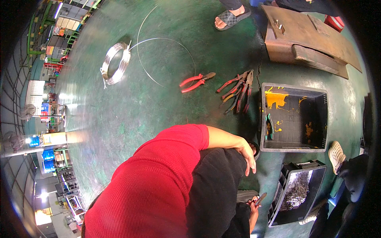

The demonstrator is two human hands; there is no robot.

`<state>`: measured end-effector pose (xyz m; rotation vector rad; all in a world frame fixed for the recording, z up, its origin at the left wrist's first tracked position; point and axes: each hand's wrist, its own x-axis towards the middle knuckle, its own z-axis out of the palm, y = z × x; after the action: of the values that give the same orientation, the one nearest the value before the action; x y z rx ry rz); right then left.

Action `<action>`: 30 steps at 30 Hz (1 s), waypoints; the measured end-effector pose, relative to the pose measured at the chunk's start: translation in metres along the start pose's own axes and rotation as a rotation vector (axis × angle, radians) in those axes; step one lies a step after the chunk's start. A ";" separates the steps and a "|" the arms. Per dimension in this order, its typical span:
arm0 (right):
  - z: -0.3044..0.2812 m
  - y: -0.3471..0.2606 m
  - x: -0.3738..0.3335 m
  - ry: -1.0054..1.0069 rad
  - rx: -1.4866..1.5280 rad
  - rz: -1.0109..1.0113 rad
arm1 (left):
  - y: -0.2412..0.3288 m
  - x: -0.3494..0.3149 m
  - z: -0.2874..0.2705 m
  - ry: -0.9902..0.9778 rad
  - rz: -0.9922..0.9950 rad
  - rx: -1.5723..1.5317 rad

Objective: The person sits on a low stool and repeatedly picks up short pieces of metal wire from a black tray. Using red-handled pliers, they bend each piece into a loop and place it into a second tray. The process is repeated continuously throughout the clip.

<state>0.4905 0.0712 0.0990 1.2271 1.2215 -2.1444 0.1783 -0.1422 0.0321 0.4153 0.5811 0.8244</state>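
My left hand (247,155) hangs limp over my bent knee, fingers stretched downward with nothing in them. Its forearm comes out of a red sleeve. Lower down, my right hand (253,207) is closed around a small tool, apparently pliers (261,198), whose dark jaws point away from me. The handles are mostly hidden in the fingers. Right of that hand stands a tilted black crate (273,214) with a heap of thin shiny metal pieces (297,191) in it. Nearest to my left hand is a larger black crate (294,150) with yellow paint stains and a green-handled tool (270,126) inside.
On the green floor lie a coil of silver wire (106,68) with a loose end, red-handled pliers (192,83) and a cluster of several more pliers (239,90). A wooden bench-like piece (309,39) stands far right. Other people's feet (232,18) and a light shoe (336,155) are nearby.
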 end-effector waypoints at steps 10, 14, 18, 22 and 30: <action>-0.013 0.022 0.009 0.130 0.216 0.065 | 0.000 0.001 0.001 0.013 0.012 -0.001; -0.006 0.016 0.006 0.151 0.221 0.074 | 0.005 -0.003 0.006 0.034 -0.004 -0.019; 0.000 0.011 0.006 0.148 0.146 0.045 | 0.004 -0.003 0.005 0.035 -0.012 -0.069; 0.002 0.013 0.006 0.195 0.213 0.085 | -0.005 0.003 -0.003 -0.001 0.029 -0.129; -0.012 0.017 0.015 0.177 0.152 0.123 | -0.008 0.001 -0.005 -0.022 0.048 -0.019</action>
<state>0.4994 0.0733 0.0748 1.5436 1.0356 -2.1077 0.1803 -0.1458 0.0231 0.4221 0.5441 0.8699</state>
